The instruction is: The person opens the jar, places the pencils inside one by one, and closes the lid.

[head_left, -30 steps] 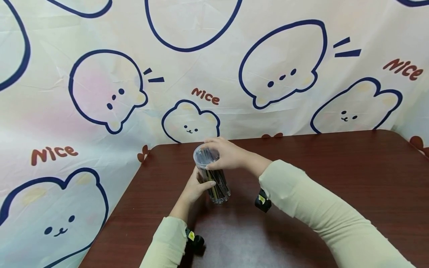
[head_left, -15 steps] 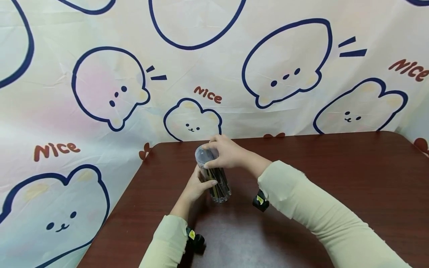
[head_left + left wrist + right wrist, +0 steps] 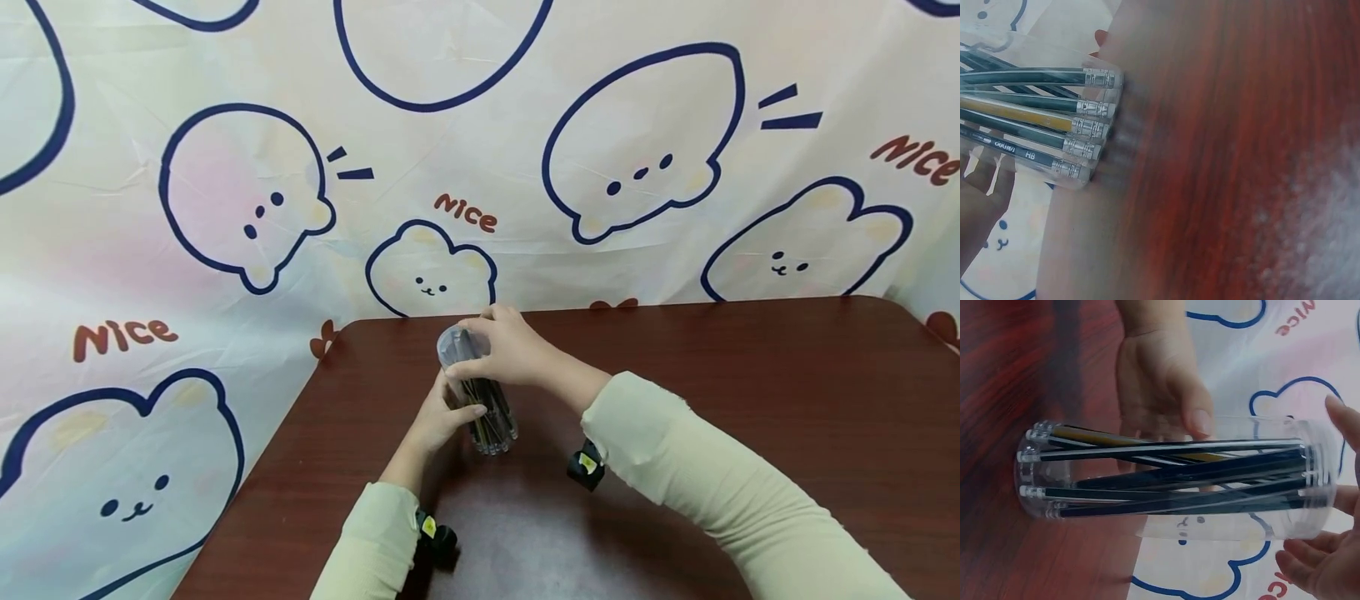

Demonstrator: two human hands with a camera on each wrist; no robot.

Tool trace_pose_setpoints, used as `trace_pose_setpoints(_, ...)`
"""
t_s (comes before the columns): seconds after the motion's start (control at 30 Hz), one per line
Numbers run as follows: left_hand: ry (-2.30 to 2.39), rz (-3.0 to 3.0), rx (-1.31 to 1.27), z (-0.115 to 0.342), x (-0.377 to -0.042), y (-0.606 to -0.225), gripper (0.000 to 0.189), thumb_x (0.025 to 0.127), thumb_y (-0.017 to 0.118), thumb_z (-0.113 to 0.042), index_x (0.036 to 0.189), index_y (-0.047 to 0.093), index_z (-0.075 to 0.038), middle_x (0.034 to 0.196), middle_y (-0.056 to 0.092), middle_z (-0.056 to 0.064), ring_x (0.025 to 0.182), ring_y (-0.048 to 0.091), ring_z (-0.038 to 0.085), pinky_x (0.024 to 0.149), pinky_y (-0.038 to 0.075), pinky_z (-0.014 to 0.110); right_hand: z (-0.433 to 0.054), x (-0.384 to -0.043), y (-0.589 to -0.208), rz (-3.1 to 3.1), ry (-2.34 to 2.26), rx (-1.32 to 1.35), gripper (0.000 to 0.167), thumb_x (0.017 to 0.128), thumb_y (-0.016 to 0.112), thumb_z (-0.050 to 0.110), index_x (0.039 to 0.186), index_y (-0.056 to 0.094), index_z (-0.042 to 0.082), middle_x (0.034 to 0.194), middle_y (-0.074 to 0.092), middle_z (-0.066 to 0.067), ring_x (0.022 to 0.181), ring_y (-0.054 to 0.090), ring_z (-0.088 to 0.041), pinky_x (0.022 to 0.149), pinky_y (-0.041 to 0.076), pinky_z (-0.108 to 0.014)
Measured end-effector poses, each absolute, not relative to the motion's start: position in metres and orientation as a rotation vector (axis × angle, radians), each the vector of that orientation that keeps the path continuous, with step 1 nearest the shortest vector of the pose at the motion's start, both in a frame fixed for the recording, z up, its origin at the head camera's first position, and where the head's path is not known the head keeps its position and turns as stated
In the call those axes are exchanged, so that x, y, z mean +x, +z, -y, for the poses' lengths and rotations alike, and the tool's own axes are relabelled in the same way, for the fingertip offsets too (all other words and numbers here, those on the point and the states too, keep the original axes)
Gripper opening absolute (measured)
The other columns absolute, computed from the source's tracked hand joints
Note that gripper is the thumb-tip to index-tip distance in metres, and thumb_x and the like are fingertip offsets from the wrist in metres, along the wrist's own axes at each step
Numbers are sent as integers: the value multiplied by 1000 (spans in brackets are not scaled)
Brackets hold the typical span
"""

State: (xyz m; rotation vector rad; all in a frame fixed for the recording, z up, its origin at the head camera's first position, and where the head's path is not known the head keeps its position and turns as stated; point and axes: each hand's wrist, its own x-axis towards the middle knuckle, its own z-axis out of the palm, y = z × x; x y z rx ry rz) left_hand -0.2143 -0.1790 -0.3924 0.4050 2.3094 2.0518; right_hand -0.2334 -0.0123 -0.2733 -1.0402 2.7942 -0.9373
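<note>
A clear plastic jar (image 3: pixel 491 421) of pencils stands on the table in the head view. Its lower end touches the wood or sits close to it; I cannot tell which. Around its side my left hand (image 3: pixel 437 418) grips it, thumb across the front. My right hand (image 3: pixel 512 348) holds the clear lid (image 3: pixel 452 346) at the top, with fingers and thumb spread round the rim. Through the wall in the left wrist view, dark pencils (image 3: pixel 1029 134) and a yellow one show metal ends. The right wrist view has the pencils (image 3: pixel 1191 478) lying criss-cross inside the jar.
A dark reddish-brown wooden table (image 3: pixel 720 375) lies under both arms. Behind it and to the left hangs a pale cloth (image 3: pixel 420 175) printed with blue-outlined cartoon bears. Each wrist carries a small black camera (image 3: pixel 587 465).
My right hand has shifted round the lid, its thumb a little further left and its wrist slightly lower. The left hand keeps its grip on the jar, which stays in place.
</note>
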Motion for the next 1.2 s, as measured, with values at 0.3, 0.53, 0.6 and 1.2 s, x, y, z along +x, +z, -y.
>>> trace_pose_setpoints(0.3, 2117, -2225, 570, 180, -216, -397, 73, 73, 61, -2, 132, 21, -16, 125, 41, 12, 109, 42, 20, 90, 32, 33, -8, -259, -286, -2149, -1434, -1144, 57, 75, 67, 22, 127, 43, 18, 126, 38, -3, 109, 38, -20, 84, 37, -38)
trace_pose_setpoints(0.53, 2122, -2190, 587, 180, -216, -397, 71, 74, 60, -1, 132, 22, -16, 124, 41, 12, 109, 42, 21, 90, 31, 34, -11, -263, -300, -1916, -1582, -1104, 60, 70, 70, 10, 125, 46, 13, 124, 42, -4, 105, 43, -23, 81, 41, -36)
trace_pose_setpoints(0.6, 2122, -2182, 592, 180, -216, -397, 71, 74, 61, -3, 132, 22, -16, 124, 41, 12, 108, 42, 21, 90, 32, 34, -10, -263, -300, -1938, -1610, -1084, 59, 69, 72, 10, 123, 48, 13, 122, 44, -4, 102, 45, -23, 79, 42, -35)
trace_pose_setpoints(1.2, 2099, -2229, 544, 181, -216, -394, 71, 74, 59, 3, 132, 21, -12, 124, 40, 12, 106, 43, 18, 87, 34, 29, -2, -247, -296, -2525, -1427, -1074, 62, 63, 75, 35, 118, 52, 17, 113, 48, 0, 100, 42, -15, 79, 38, -36)
